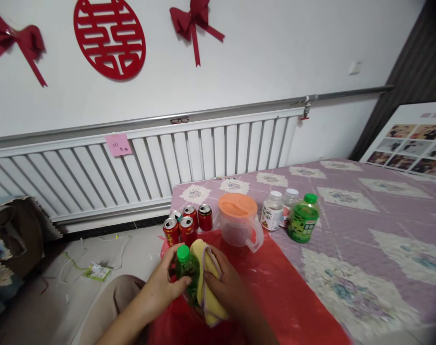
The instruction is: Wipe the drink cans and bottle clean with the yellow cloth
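Head view: both hands are occupied above a glossy red plastic sheet (275,282). The left hand (166,283) is clamped around the upper part of a green plastic bottle with a bright green cap (191,272), thumb on the near side. The right hand (222,282) is closed on a folded yellow cloth with a purple-grey edge (211,298), laid against the bottle's right side. Judgement: the left grip probably steadies the bottle against the cloth's pressure, and the fold likely gives a thicker pad. The base is too hidden to tell whether it touches the sheet.

Beyond the hands, a cluster of mostly red metal cans (188,230) stands upright, presumably grouped to leave working room. Right of them is a translucent plastic pitcher with an orange lid (235,230), handle toward the right. Further right stand two clear bottles with white caps (271,213) and a larger green bottle with a green cap (301,221).

Surface: purple cloth with pale floral diamonds (343,206); desk or bed beneath, cannot tell. Room: white radiator (211,148) with a pink paper note (118,144), red wall cutout (109,39), photo board (412,141) at right, pale floor (96,244) at lower left with a small packet (97,271).
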Motion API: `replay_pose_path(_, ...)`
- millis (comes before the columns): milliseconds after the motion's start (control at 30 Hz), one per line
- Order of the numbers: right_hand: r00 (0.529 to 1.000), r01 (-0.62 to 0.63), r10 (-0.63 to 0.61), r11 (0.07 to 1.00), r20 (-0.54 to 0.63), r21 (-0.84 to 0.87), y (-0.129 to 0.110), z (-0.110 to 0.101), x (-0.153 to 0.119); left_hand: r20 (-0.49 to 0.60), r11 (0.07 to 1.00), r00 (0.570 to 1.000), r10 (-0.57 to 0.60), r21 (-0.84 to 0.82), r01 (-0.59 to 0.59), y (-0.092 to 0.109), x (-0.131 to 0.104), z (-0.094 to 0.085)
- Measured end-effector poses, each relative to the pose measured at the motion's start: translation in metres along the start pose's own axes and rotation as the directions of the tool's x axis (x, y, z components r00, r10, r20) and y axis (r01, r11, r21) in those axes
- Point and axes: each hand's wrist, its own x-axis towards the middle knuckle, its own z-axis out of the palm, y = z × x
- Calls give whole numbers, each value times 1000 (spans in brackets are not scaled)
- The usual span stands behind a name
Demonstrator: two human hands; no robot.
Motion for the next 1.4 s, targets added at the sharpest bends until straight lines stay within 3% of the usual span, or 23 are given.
replay_pose_path(133,993,-65,75,992,95,-106,23,2,-2,107,997,994,23,-81,-14,-1,1,-7)
replay_pose_path(267,997,-38,47,990,66,-138,27,4,-4,179,998,984,23,-55,-13,7,1,-8)
replay_pose_path(333,999,-20,23,994,34,-108,20,4,-4,143,1000,990,19,-1,-19,10,0,-6)
replay_pose_path(467,995,28,-25,999,-92,29,3,3,-5,-39,981,997,62,188,-54,7,0,0)
replay_pose_path(567,989,59,-33,982,-146,178,-4,3,-6,-65,972,996,67,228,-50,6,1,1)
replay_pose_path(633,993,32,-10,982,-120,184,-3,2,-5,-23,981,998,52,186,-47,8,1,0)
replay_pose_path(767,999,-36,36,999,0,-21,10,1,-4,80,1000,997,-16,16,15,13,1,-5)
replay_pose_path(867,995,-41,52,992,86,-119,20,3,-4,148,999,989,-5,-40,11,10,2,-8)
replay_pose_path(1033,1000,-1,-1,996,-17,-88,10,4,-6,171,998,985,24,-57,-14,0,5,-12)
replay_pose_path(1233,989,29,-8,989,-150,143,-1,4,-8,190,994,981,42,-110,-21,1,4,-10)
replay_pose_path(1300,988,-22,33,997,-149,77,3,5,-7,194,993,980,35,-115,-13,1,3,-10)
replay_pose_path(1400,996,-75,70,994,-58,-82,12,7,-4,190,994,982,14,-113,8,2,2,-10)
